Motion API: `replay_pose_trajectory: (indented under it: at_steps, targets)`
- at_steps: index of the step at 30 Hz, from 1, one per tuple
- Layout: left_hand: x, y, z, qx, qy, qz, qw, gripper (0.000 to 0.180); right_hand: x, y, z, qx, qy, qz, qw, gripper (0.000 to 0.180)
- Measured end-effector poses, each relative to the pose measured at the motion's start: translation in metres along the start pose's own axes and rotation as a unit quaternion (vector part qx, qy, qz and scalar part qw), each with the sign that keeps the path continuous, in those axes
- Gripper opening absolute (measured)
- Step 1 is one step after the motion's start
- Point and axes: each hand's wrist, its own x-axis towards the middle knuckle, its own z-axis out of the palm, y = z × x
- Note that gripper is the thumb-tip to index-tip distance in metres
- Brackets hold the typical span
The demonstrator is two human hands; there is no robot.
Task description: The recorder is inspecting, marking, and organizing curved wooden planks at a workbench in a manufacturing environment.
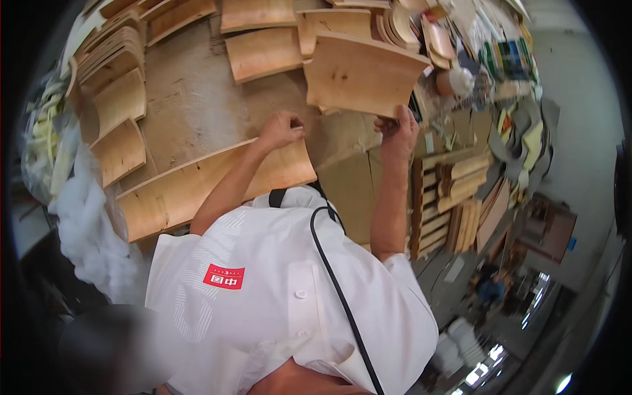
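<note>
My right hand [398, 135] grips a curved plywood panel [363, 74] by its lower right corner, thumb and fingers closed on the edge. The panel is tilted up in front of other panels. My left hand [283, 130] is curled, fingers pressed together, over the right end of a long curved plywood panel [191, 187]. Whatever those fingers hold, if anything, is hidden. The long panel lies along the near side of the table, close to my body, partly covered by my left forearm.
Stacked curved panels [118, 49] line the table's left side, with more panels [263, 56] at the back. White fibre stuffing [89, 220] hangs at the left edge. A bottle with a white cap [455, 82] stands back right. Slatted wood pieces [431, 210] are stacked at right.
</note>
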Motion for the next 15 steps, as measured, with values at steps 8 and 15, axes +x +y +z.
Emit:
replay_pose_trajectory:
  at_steps: [8, 15]
  targets:
    - [0.005, -0.013, 0.008, -0.039, -0.032, -0.021, 0.998, 0.028, -0.093, 0.037, -0.117, 0.386, -0.037, 0.292, 0.874, 0.019]
    - [-0.005, -0.004, 0.002, -0.008, -0.035, -0.034, 0.999, 0.035, -0.116, 0.041, -0.115, 0.139, 0.205, 0.204, 0.947, 0.022]
